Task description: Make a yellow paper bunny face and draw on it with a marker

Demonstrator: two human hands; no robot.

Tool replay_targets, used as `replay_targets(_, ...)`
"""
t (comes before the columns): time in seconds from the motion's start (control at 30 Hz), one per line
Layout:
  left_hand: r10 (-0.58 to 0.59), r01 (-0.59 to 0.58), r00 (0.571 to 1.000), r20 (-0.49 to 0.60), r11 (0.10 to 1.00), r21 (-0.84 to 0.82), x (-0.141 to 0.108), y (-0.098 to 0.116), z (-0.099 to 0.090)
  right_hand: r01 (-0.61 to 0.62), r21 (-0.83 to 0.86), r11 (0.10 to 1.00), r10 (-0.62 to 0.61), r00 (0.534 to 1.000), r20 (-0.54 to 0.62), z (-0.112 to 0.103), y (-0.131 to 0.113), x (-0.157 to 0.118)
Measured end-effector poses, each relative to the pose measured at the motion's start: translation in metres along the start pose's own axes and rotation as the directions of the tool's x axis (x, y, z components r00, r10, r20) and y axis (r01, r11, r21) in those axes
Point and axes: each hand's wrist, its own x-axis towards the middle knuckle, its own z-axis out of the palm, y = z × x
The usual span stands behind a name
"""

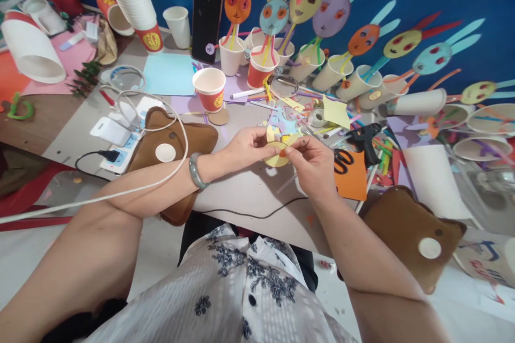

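Both hands meet over the table's front part, around a small yellow paper disc (276,161). My left hand (251,146) is closed, its thumb and fingers pinching the disc's left and upper edge. From the right, my right hand (311,163) pinches the same disc near a small orange spot. Pale yellow strips stick up behind the disc, between the hands. Just beyond lie light blue paper cutouts (284,120). A red and white paper cup (209,90) stands behind my left hand. Black-handled scissors (343,162) rest on orange paper (356,179), right of my right hand.
Several paper cups with rabbit-faced straw figures (274,17) line the blue wall. A black glue gun (364,139) lies at right. A white cable (183,134) crosses over my left forearm from a power strip (124,147). Brown cushions (402,225) lie on both sides.
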Motion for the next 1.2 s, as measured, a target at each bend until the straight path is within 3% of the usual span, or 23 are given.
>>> replay_targets(0.63,-0.022,0.023,0.999,-0.037,0.999,0.045,-0.006,0.020,0.006,0.041,-0.015,0.999,-0.040,0.998,0.053,0.003,-0.004,0.000)
replay_targets(0.93,-0.037,0.038,0.999,-0.022,0.999,0.006,-0.005,0.017,0.005,0.075,-0.072,0.995,-0.073,0.997,0.031,0.003,-0.002,-0.001)
replay_targets(1.03,-0.011,0.010,1.000,-0.024,0.999,-0.033,-0.001,0.009,0.004,0.147,-0.107,0.983,-0.150,0.989,-0.021,0.003,0.001,-0.002)
replay_targets(1.1,0.020,-0.021,0.999,-0.026,0.999,-0.049,0.001,0.003,0.002,0.251,-0.166,0.954,-0.266,0.961,-0.074,0.002,0.002,-0.002)
replay_targets(1.2,0.091,-0.091,0.995,-0.037,0.996,-0.001,0.003,-0.001,0.000,0.471,-0.337,0.815,-0.524,0.847,-0.084,-0.003,0.000,-0.001)
